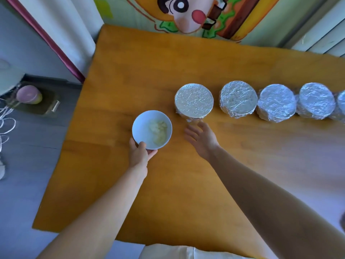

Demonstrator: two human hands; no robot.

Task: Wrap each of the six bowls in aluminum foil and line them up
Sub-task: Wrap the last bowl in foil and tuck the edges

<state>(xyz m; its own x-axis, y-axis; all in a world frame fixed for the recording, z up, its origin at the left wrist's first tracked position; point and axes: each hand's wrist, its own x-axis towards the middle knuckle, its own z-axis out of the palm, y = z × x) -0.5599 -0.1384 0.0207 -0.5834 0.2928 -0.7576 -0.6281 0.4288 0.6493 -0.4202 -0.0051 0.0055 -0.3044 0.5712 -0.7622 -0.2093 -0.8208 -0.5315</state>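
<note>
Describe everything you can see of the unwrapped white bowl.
The white bowl is round, smooth, seemingly ceramic, upright and uncovered. It holds a pale lumpy food on its right side. It sits over the wooden table, left of the foil-wrapped bowls. The left hand grips its near rim, thumb inside.
</note>
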